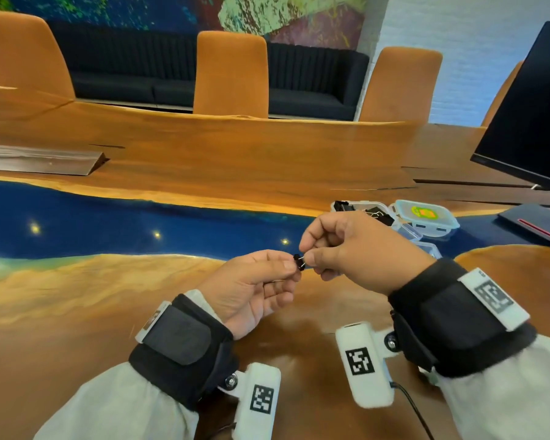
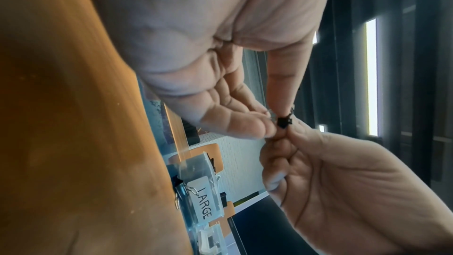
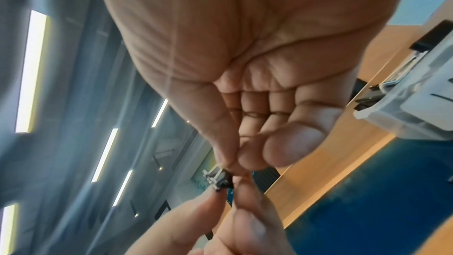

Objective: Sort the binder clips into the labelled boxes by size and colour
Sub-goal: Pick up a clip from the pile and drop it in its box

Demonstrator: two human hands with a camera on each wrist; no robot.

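Both hands are on one tiny black binder clip (image 1: 299, 261), held up in the air above the table's near wooden edge: the left hand (image 1: 254, 289) pinches it between thumb and forefinger from one side, and the right hand (image 1: 356, 249) pinches it from the other, thumb and forefinger tips closed on its wire handle. From the left wrist you can see the clip (image 2: 284, 121) squeezed right at the fingertips, the right hand's (image 2: 343, 191) remaining fingers curled in below it; the left hand (image 2: 220, 65) fills the top of that view. From the right wrist the clip (image 3: 219, 179) shows its silver wire loops against the black body, the right hand (image 3: 257, 65) coming down on it and the left hand (image 3: 220, 226) reaching up from below. The clip touches nothing but fingers. Beyond the right hand, toward the table's far right, sits a cluster of clear plastic boxes (image 1: 365, 211) on the blue resin strip, with black clips lying inside one; a box marked "LARGE" (image 2: 203, 197) shows in the left wrist view, a clip hooked at its rim. A lid with a blue rim (image 1: 426, 215) lies just beside the boxes. A dark monitor (image 1: 527, 112) stands at the table's right end, and orange chairs (image 1: 232, 74) line the far edge.
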